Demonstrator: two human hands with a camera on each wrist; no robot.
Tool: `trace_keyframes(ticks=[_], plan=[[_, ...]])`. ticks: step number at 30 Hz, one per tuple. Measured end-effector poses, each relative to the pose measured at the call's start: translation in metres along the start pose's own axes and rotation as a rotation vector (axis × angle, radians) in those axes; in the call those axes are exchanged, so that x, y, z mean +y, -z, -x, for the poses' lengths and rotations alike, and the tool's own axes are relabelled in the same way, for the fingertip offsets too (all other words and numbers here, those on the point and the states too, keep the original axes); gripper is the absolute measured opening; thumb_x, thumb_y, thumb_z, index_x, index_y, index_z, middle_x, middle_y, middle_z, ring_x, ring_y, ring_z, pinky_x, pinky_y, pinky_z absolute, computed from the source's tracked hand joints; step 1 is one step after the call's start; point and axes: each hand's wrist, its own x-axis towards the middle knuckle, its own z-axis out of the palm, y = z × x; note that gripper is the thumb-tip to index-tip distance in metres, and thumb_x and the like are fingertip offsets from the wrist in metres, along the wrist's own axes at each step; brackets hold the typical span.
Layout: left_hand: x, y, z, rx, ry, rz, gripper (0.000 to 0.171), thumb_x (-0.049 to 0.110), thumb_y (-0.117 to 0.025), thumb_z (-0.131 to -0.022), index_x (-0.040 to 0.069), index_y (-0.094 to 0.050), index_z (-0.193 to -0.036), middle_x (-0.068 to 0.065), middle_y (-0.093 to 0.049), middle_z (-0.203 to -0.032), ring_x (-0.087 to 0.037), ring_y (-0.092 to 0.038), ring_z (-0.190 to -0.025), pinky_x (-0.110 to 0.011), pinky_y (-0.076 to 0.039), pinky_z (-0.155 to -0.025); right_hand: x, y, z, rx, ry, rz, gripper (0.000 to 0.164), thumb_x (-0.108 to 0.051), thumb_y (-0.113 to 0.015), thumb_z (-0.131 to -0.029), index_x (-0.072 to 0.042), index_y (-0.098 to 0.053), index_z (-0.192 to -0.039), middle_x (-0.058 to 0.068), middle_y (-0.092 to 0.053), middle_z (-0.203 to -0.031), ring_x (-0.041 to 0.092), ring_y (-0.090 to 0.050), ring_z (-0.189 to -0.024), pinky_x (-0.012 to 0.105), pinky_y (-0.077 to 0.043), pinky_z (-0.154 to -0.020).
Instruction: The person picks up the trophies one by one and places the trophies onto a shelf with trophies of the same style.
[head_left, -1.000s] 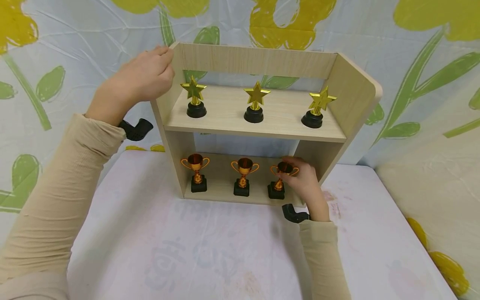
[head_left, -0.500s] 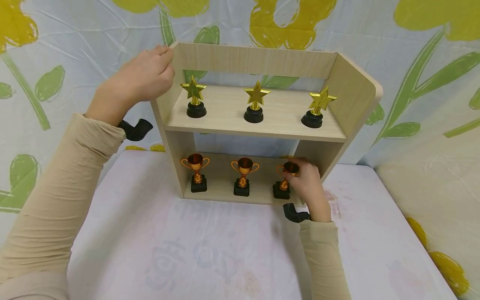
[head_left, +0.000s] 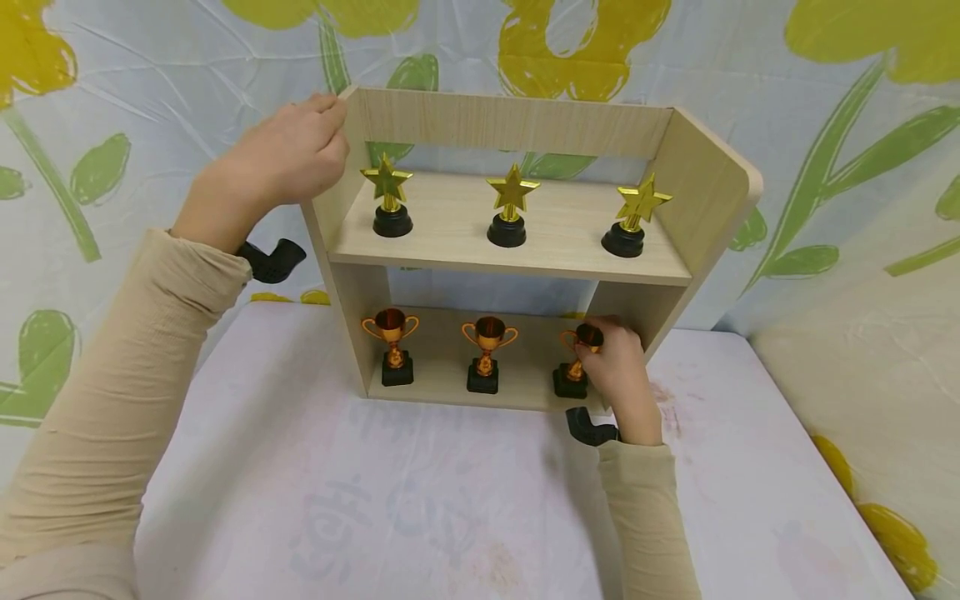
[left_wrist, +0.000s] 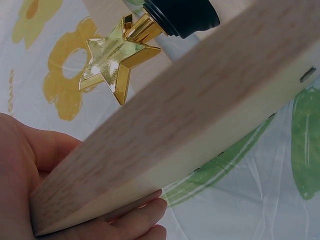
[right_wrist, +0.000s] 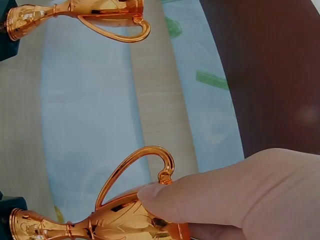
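My left hand (head_left: pixel 288 154) grips the top of the left side panel (left_wrist: pixel 165 115) of a small wooden shelf; in the left wrist view the thumb lies on one face and the fingers curl round the other. On the lower board my right hand (head_left: pixel 618 358) pinches the cup of the rightmost bronze trophy cup (head_left: pixel 572 379). The right wrist view shows the thumb (right_wrist: pixel 200 197) pressed to its bowl, beside a handle. A middle trophy cup (head_left: pixel 489 335) and a left trophy cup (head_left: pixel 393 327) stand upright on the same board. The right cup's far side is hidden.
Three gold star trophies, left (head_left: pixel 388 183), middle (head_left: pixel 512 196) and right (head_left: pixel 637 208), stand on the upper board (head_left: pixel 450 250). The shelf rests on a white-covered table (head_left: pixel 450 500), before a flower-print cloth (head_left: pixel 465 50).
My right hand has slid the right trophy cup to the right along the lower board, toward the right side panel. The left hand has kept its place.
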Motion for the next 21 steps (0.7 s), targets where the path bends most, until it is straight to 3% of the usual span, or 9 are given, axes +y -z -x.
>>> trace_keyframes(ticks=[21], plan=[[-0.0015, -0.0001, -0.0017, -0.009, 0.003, -0.004, 0.059, 0.017, -0.012, -0.101, -0.009, -0.012, -0.154, -0.026, -0.010, -0.162, -0.044, -0.005, -0.149, -0.048, -0.005, -0.124, -0.0037, -0.0047, 0.0010, 0.080, -0.022, 0.036, 0.029, 0.004, -0.066, -0.082, 0.011, -0.068, -0.110, 0.029, -0.064, -0.110, 0.046, -0.058, -0.104, 0.057, -0.050, -0.090]])
